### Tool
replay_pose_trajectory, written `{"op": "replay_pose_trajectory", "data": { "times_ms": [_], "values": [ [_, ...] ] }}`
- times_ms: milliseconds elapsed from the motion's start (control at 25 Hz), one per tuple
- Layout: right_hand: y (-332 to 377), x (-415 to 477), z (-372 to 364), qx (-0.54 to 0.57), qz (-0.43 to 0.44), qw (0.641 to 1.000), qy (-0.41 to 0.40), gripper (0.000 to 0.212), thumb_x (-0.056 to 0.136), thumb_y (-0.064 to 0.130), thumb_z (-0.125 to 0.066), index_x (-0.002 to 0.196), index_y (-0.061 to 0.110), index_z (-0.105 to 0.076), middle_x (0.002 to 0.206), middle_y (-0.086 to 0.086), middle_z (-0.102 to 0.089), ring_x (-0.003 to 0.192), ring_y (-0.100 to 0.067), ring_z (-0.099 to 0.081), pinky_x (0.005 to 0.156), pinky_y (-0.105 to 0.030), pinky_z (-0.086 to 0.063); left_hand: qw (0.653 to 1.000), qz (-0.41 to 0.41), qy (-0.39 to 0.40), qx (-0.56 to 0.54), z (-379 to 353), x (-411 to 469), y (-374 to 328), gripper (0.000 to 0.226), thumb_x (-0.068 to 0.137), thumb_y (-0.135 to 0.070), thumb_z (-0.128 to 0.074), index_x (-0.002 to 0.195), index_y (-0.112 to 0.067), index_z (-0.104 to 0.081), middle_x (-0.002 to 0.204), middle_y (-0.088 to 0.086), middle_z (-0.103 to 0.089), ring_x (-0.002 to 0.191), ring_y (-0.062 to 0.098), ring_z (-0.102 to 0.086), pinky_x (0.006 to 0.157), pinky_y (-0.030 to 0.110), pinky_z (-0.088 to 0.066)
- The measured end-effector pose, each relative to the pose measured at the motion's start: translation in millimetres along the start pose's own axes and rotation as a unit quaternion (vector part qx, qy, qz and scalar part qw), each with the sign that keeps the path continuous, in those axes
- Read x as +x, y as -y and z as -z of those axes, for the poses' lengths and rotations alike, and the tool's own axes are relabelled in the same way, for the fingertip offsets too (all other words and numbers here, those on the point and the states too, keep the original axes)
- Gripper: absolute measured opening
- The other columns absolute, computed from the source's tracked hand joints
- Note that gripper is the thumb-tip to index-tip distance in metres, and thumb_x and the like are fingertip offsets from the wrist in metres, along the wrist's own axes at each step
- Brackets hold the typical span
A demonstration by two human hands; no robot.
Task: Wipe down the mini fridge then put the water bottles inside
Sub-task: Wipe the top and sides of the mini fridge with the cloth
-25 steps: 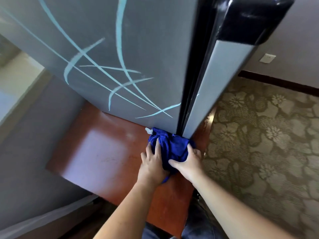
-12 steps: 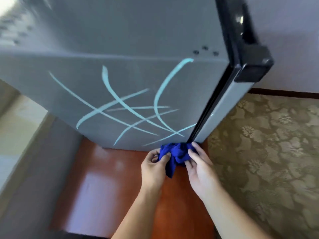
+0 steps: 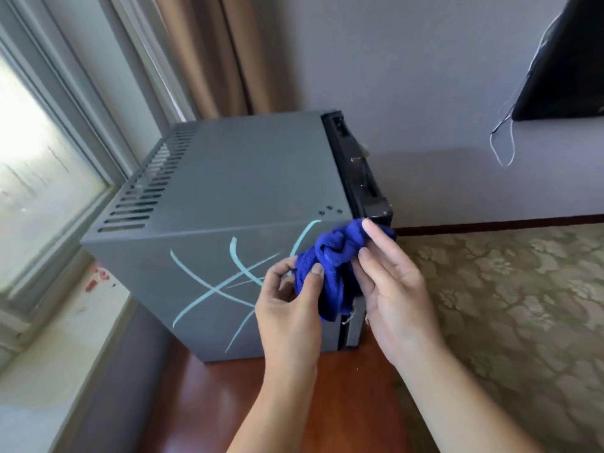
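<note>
Hands share blue cloth (image 3: 330, 259): left hand (image 3: 291, 308) pinches, right hand (image 3: 392, 289) holds, thumb hidden; mini fridge (image 3: 235, 178) corner covered.

fridge (image 3: 228, 178) corner hidden behind cloth (image 3: 330, 266), black panel (image 3: 568, 60) cut off right
</note>
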State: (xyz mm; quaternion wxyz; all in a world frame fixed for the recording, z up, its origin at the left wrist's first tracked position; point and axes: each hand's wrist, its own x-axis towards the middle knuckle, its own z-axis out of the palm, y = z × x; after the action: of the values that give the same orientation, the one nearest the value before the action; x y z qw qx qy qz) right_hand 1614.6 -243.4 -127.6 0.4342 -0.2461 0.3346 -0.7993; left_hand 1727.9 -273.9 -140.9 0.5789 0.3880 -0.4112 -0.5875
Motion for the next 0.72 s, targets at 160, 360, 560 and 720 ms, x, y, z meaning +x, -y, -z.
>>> {"op": "replay_pose_trajectory", "data": {
  "times_ms": [160, 360, 560, 720],
  "values": [
    [40.7, 14.2, -3.4, -0.202, 0.100, 0.968, 0.112, 0.050, 0.098, 0.007, -0.061, 0.137, 0.038, -0.063, 0.137, 0.012, -0.069, 0.131, -0.006, -0.061, 0.105, -0.022, -0.050, 0.985, -0.143, 0.005, 0.099, -13.6, -0.8, -35.0, 0.017, 0.089, -0.025, -0.075, 0.102, -0.035, -0.071, 0.093, -0.006, -0.081, 0.082, 0.007, -0.075, 0.071, 0.018, -0.057],
    [14.1, 3.9, 32.4, -0.488, 0.250, 0.832, 0.083, 0.060, 0.088, -0.004, -0.074, 0.142, 0.019, -0.063, 0.128, 0.010, -0.068, 0.112, -0.004, -0.069, 0.096, -0.016, -0.052, 0.954, -0.144, -0.068, 0.256, -12.2, -11.7, -7.6, 0.032, 0.085, -0.014, -0.075, 0.105, -0.038, -0.068, 0.092, -0.015, -0.076, 0.078, 0.009, -0.072, 0.075, 0.026, -0.060],
    [-5.6, -1.4, 41.9, -0.515, 0.259, 0.814, 0.074, 0.060, 0.085, -0.006, -0.075, 0.140, 0.013, -0.064, 0.128, 0.006, -0.067, 0.124, -0.004, -0.061, 0.107, -0.018, -0.046, 0.951, -0.115, -0.070, 0.278, -12.0, -18.6, 1.3, 0.037, 0.083, -0.014, -0.074, 0.101, -0.046, -0.069, 0.092, -0.018, -0.076, 0.084, 0.007, -0.072, 0.077, 0.026, -0.059],
    [5.2, 0.7, 24.4, -0.514, 0.291, 0.801, 0.101, 0.063, 0.087, 0.000, -0.073, 0.146, 0.013, -0.058, 0.127, 0.004, -0.066, 0.119, -0.012, -0.065, 0.104, -0.022, -0.049, 0.952, -0.150, -0.091, 0.252, -13.9, -13.2, -21.4, 0.036, 0.085, -0.011, -0.071, 0.108, -0.039, -0.074, 0.099, -0.019, -0.078, 0.089, 0.001, -0.074, 0.075, 0.014, -0.056]
  ]
}}
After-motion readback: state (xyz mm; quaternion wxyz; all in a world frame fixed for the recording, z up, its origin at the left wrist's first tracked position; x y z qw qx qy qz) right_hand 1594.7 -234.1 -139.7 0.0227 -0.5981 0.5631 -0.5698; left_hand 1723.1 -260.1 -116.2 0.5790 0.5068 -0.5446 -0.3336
